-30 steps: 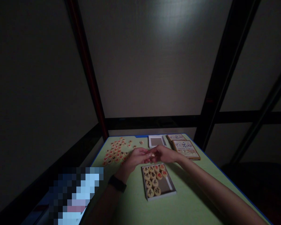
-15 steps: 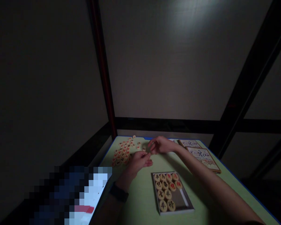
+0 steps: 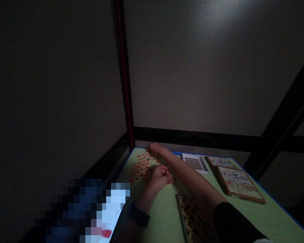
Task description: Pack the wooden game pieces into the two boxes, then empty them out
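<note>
Round wooden pieces with red and black characters [image 3: 141,168] are spread in a cluster at the table's far left. My left hand [image 3: 161,177] is curled beside this cluster, its fingers closed on a small pale piece. Farther back, my right hand [image 3: 154,149] reaches to the cluster's far edge; its fingertips are too dark and small to tell what they hold. Near the front, a shallow box [image 3: 181,216] holds rows of round pieces, its right part hidden beneath my right arm.
The green table [image 3: 162,216] has blue edges. An open white tray [image 3: 205,168] lies at the back, and two flat boxes with printed lids [image 3: 240,182] overlap at the right. Walls stand behind and to the left. A pixelated patch covers the lower left.
My right hand has moved away from my left hand, leftward to the back of the cluster. The view has shifted, bringing the white tray into sight, and my right arm now covers part of the box.
</note>
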Tool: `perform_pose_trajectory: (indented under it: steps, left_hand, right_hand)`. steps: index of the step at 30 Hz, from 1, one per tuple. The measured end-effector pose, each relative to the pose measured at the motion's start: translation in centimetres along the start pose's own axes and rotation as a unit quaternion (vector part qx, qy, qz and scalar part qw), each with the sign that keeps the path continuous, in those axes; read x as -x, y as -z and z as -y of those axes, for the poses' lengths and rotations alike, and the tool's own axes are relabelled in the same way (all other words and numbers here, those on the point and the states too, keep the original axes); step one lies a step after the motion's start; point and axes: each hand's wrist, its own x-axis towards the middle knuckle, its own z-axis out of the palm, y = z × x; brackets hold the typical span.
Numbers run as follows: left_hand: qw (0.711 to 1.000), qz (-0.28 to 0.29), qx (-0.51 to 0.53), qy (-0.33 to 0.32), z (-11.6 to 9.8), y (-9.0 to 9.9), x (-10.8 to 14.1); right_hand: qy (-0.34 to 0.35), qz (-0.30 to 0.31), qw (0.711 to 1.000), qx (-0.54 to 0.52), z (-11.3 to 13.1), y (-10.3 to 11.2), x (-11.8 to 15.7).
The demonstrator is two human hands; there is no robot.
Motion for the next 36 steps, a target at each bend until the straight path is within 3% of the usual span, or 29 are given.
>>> perform_pose_trajectory:
  steps: [3, 7, 15, 18, 22, 26, 28, 31, 36]
  left_hand:
    - [0.999, 0.015, -0.025, -0.025, -0.1, 0.1, -0.1]
    - [0.999, -0.01, -0.019, -0.034, -1.0, 0.1, 0.4]
    - [0.997, -0.053, -0.047, -0.03, -2.2, 0.0, 0.9]
    - [0.996, -0.052, -0.057, -0.034, -2.1, 0.1, 0.7]
    - [0.996, -0.033, -0.071, -0.051, -1.7, 0.0, 0.6]
    - [0.993, 0.035, -0.081, -0.073, -1.3, -0.3, 0.7]
    - [0.989, 0.069, -0.098, -0.088, -1.2, -0.4, 0.9]
    - [0.981, 0.086, -0.134, -0.107, -1.1, -0.7, 1.3]
    - [0.974, 0.094, -0.171, -0.111, -0.9, -1.3, 2.0]
  right_hand:
    - [-0.033, 0.027, 0.999, 0.009, -0.4, 0.0, -0.3]
    - [-0.058, 0.028, 0.998, -0.002, -0.7, 0.2, -0.2]
    - [-0.039, -0.065, 0.992, -0.102, -1.9, 1.7, 3.0]
    - [-0.042, -0.078, 0.984, -0.153, -2.8, 1.9, 6.8]
    - [-0.051, -0.083, 0.973, -0.212, -4.3, 1.2, 14.8]
    - [-0.04, -0.102, 0.918, -0.381, -5.1, 0.0, 23.5]
    - [-0.046, -0.124, 0.914, -0.385, -4.9, -0.3, 26.9]
    - [-0.044, -0.125, 0.903, -0.408, -3.9, -0.4, 30.4]
    - [-0.024, 0.003, 0.85, -0.527, -1.7, -0.1, 32.4]
